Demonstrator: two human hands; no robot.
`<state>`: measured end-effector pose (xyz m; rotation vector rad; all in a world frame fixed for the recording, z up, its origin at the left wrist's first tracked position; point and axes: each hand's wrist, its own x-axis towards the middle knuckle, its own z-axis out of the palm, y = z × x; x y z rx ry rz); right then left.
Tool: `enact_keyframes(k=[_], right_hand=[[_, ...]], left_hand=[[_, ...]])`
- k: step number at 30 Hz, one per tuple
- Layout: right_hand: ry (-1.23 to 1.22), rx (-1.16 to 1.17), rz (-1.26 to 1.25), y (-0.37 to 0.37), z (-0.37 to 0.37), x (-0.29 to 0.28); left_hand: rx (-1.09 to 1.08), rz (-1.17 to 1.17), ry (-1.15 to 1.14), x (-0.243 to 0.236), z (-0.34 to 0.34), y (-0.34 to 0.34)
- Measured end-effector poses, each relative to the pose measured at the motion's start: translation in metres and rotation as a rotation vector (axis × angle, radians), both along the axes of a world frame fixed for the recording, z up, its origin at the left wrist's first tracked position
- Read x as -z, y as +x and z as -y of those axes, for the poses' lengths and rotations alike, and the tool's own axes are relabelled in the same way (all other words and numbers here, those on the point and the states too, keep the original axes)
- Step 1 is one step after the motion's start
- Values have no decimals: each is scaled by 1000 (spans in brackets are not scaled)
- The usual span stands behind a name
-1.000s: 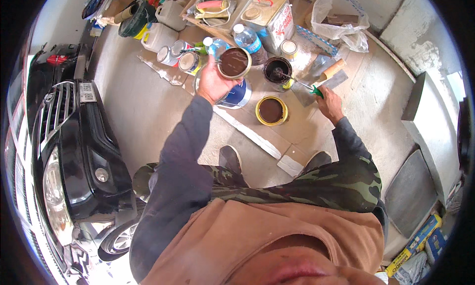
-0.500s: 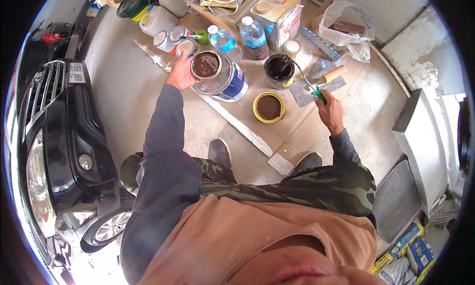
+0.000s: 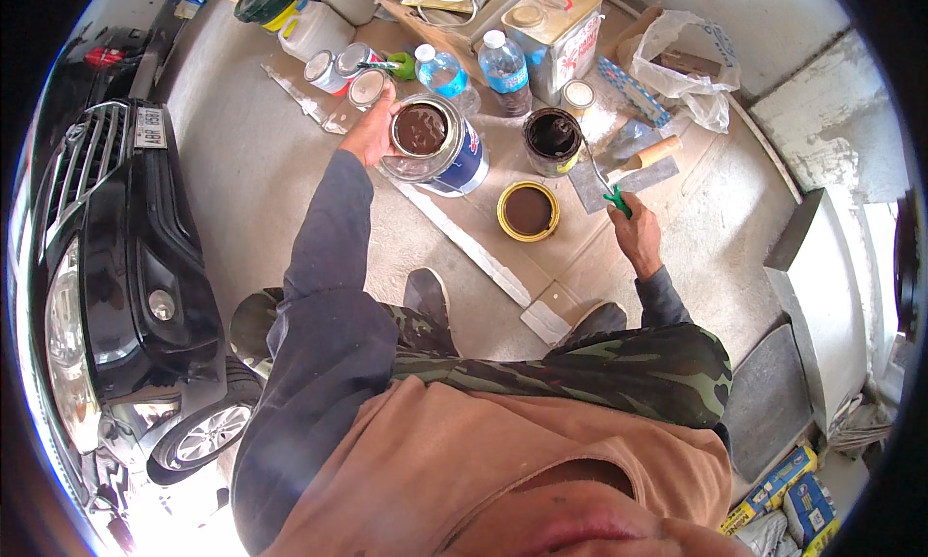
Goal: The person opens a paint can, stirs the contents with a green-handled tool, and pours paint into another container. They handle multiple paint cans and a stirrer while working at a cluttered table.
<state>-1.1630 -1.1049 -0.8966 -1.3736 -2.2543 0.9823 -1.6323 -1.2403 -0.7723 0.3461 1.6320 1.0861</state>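
Pale floor (image 3: 715,243) spreads across the frame, with a black car (image 3: 145,267) along its left side and a cardboard sheet (image 3: 585,238) under several things in the upper middle. Left grip (image 3: 372,130) is closed around the left side of a small can (image 3: 420,129), which is open and shows brown paint inside. This can is upper centre of the frame, above the lid of a large blue-and-silver can (image 3: 461,171); I cannot tell if it bears its full weight there. Right grip (image 3: 635,236), right of centre, is closed on the green handle of a tool (image 3: 619,203). Its thin metal rod goes up and left to the dark-coated can (image 3: 553,149), and the tip is not clear to see. Just below this can, a yellow-rimmed can (image 3: 502,219) stands open with brown paint. Near the rod lies a flat trowel (image 3: 650,176). Higher in the frame two plastic bottles (image 3: 506,72) stand beside a rectangular tin (image 3: 570,45), and a clear plastic bag (image 3: 710,111) is at upper right.
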Motion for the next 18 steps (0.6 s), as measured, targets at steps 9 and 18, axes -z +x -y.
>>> enact_keyframes(k=[9, 18], right_hand=[[-77, -76, 12, -7, 3, 8], [-134, 25, -130, -6, 1, -10]], left_hand=[[172, -708, -300, -16, -12, -2], [169, -935, -226, -23, -17, 10]])
